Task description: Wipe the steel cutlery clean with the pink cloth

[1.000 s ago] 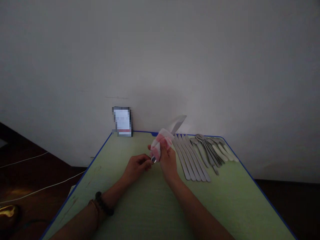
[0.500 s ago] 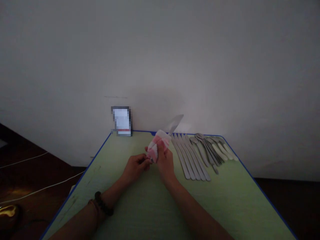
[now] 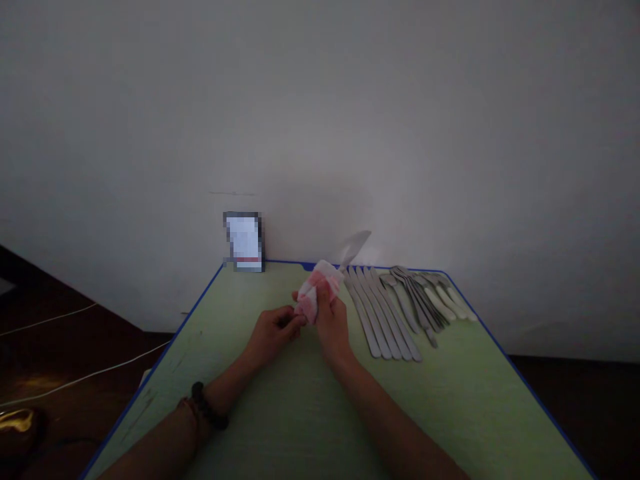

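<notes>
A pink-and-white cloth [image 3: 307, 308] is bunched in my right hand [image 3: 333, 327], its fingers closed with the thumb on top. The cloth is wrapped around the handle of a knife [image 3: 356, 248], whose broad pointed blade sticks out toward the upper right, near the wall. My left hand [image 3: 274, 333] is closed at the cloth's lower end, where its fingertips pinch the handle's end; the cloth and fingers hide most of the handle. Just right of my right hand lies a row of several silver table knives [image 3: 383, 317].
Farther right lie several spoons [image 3: 400, 300], dark-handled pieces [image 3: 425, 303] and white-handled cutlery [image 3: 443, 303]. A lit, blurred screen [image 3: 244, 241] stands at the back left. The green table [image 3: 280, 427] has a blue edge and meets the wall [image 3: 320, 133]. White cables [image 3: 115, 363] run at left.
Both hands, with the cloth and knife, have shifted very slightly right. The blade has tilted a little, and the handle's end, visible before at the left fingertips, is now covered.
</notes>
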Tool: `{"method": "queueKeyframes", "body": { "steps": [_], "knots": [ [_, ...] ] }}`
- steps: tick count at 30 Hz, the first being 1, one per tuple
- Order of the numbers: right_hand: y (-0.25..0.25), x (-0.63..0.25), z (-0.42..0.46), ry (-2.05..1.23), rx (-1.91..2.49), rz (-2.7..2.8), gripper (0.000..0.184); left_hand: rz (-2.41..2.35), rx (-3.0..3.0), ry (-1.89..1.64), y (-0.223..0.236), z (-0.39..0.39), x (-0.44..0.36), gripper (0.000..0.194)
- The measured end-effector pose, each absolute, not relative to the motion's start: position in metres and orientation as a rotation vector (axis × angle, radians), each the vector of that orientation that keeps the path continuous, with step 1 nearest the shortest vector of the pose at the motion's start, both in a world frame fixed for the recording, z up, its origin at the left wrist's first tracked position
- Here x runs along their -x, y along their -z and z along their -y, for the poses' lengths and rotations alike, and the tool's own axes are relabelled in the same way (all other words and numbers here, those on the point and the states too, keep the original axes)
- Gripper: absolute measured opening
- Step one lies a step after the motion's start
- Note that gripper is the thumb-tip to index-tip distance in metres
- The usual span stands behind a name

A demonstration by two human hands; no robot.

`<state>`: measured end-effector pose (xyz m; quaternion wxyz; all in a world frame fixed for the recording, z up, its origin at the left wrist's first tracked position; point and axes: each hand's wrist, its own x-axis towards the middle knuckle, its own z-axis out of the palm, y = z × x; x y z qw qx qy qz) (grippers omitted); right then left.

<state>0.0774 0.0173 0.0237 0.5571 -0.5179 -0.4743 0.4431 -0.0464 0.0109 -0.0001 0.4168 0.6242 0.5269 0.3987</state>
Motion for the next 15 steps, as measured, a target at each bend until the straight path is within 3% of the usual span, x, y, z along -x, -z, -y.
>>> {"method": "queueKeyframes", "body": {
  "steps": [6,15],
  "knots": [
    [-0.025,-0.079,-0.018,-1.146,1.153,0.959,0.065,-1.263,-1.494,-1.136,-0.004,-0.009,0.044,0.027],
    [-0.015,-0.075,-0.016,-1.108,1.235,0.986,0.066,-1.203,-1.609,-0.968,-0.002,-0.009,0.045,0.030]
  ]
}}
